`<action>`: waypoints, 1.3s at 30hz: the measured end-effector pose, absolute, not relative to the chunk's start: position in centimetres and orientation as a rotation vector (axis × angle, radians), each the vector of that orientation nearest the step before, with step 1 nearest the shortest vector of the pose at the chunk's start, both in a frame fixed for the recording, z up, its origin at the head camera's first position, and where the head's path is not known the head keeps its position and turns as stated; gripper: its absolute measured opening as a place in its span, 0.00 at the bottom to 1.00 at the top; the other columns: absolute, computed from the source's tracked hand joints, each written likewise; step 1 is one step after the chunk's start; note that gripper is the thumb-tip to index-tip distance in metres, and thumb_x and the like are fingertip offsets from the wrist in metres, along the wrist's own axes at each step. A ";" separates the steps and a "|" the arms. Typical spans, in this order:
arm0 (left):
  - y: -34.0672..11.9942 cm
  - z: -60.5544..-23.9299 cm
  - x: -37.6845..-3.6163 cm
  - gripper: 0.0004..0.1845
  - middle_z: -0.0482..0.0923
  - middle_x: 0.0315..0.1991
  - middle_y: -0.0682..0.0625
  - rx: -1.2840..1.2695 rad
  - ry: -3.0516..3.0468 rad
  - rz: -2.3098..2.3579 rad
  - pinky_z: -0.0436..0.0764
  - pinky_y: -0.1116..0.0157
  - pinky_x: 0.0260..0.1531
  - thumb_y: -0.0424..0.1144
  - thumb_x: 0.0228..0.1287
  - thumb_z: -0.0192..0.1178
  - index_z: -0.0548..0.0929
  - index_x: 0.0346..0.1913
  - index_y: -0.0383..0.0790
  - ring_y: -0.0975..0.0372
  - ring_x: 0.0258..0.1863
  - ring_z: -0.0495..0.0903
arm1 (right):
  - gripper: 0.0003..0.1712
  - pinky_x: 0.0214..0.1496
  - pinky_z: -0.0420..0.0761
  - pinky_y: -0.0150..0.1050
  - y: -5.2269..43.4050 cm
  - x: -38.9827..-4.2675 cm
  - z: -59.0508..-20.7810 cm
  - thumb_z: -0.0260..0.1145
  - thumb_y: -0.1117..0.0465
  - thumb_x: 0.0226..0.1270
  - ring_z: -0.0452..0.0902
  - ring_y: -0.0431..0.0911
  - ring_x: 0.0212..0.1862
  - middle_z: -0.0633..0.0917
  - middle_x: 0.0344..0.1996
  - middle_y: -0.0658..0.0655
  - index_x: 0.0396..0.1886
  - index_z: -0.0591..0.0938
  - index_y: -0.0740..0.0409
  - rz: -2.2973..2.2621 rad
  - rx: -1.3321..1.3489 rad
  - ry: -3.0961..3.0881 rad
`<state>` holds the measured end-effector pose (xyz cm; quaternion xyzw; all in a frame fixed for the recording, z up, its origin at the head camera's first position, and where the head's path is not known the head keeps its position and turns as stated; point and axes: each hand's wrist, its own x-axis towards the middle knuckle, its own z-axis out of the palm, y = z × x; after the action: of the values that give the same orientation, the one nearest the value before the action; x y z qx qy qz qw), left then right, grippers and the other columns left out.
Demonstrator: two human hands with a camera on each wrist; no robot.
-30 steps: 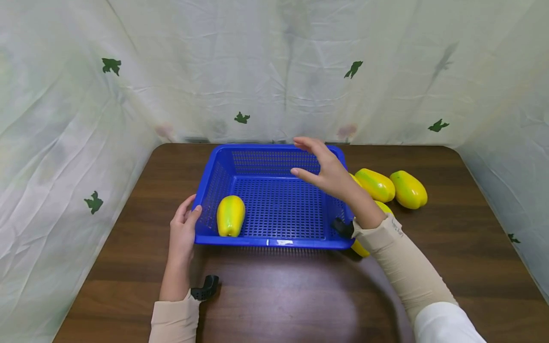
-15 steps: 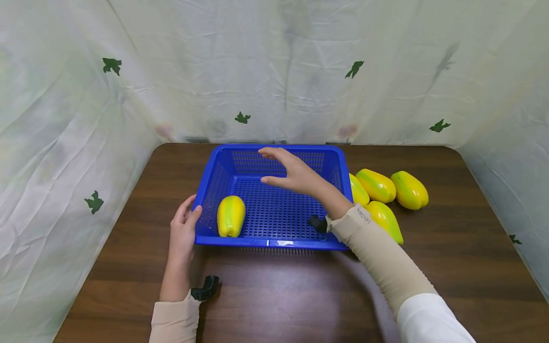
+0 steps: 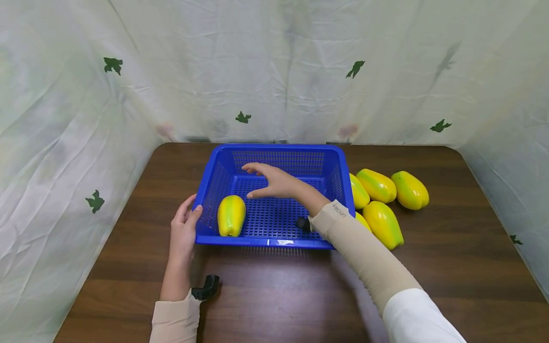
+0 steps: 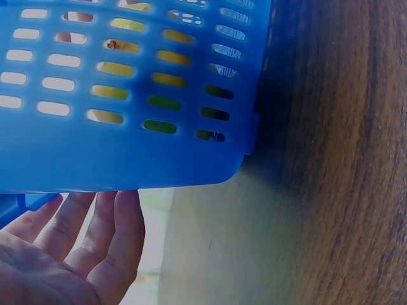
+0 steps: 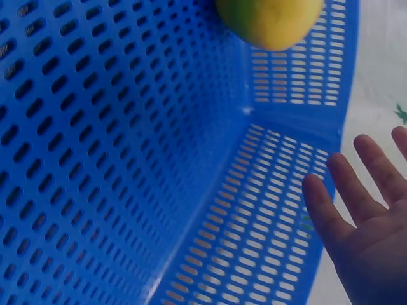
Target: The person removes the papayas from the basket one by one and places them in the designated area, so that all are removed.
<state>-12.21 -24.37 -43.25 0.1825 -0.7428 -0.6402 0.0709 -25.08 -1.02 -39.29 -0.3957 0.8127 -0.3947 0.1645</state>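
A blue plastic basket [image 3: 279,240] with slotted walls stands on the table. One yellow-green papaya [image 3: 231,216] lies inside it at the left; in the right wrist view part of this papaya [image 5: 273,22] shows at the top. My left hand [image 3: 183,231] holds the basket's left rim, thumb over the edge and fingers on the outside. Over the basket, just right of the papaya and apart from it, my right hand [image 3: 274,183] is spread with nothing in it. Its fingers [image 5: 356,190] look relaxed in the right wrist view.
Several more papayas [image 3: 383,224] lie on the brown wooden table [image 3: 274,295] to the right of the basket, some partly hidden by it. A pale curtain [image 3: 274,71] with green leaf-like patches hangs behind and along both sides.
My right hand has moved left and slightly lower across the basket, toward the papaya inside. The papayas on the right are less covered by the arm. My left hand has kept its hold.
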 end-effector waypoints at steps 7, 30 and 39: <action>-24.4 -43.2 -12.2 0.24 0.70 0.46 0.43 0.552 -2.242 -1.916 0.76 0.70 0.32 0.48 0.66 0.48 0.65 0.64 0.51 0.60 0.36 0.73 | 0.42 0.60 0.62 0.44 -2.3 -25.4 -40.2 0.67 0.52 0.55 0.58 0.47 0.62 0.63 0.63 0.51 0.67 0.59 0.51 -1.056 -1.112 2.220; -24.4 -43.1 -12.3 0.24 0.71 0.46 0.43 0.543 -2.253 -1.921 0.77 0.65 0.36 0.49 0.66 0.48 0.64 0.64 0.51 0.60 0.36 0.74 | 0.46 0.63 0.54 0.44 -4.9 -24.9 -41.0 0.68 0.50 0.53 0.50 0.47 0.66 0.55 0.67 0.51 0.69 0.55 0.48 -0.743 -1.050 2.083; -24.4 -43.3 -12.2 0.24 0.70 0.46 0.43 0.538 -2.223 -1.948 0.76 0.70 0.32 0.49 0.66 0.49 0.65 0.64 0.50 0.60 0.36 0.74 | 0.43 0.61 0.58 0.42 -4.8 -24.6 -41.0 0.68 0.50 0.52 0.53 0.48 0.62 0.58 0.63 0.57 0.67 0.60 0.50 -0.696 -1.053 2.115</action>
<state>-12.22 -24.36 -43.26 0.1787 -0.7382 -0.6469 0.0685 -24.63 -4.84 -40.98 -0.4030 0.8098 -0.2666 0.3328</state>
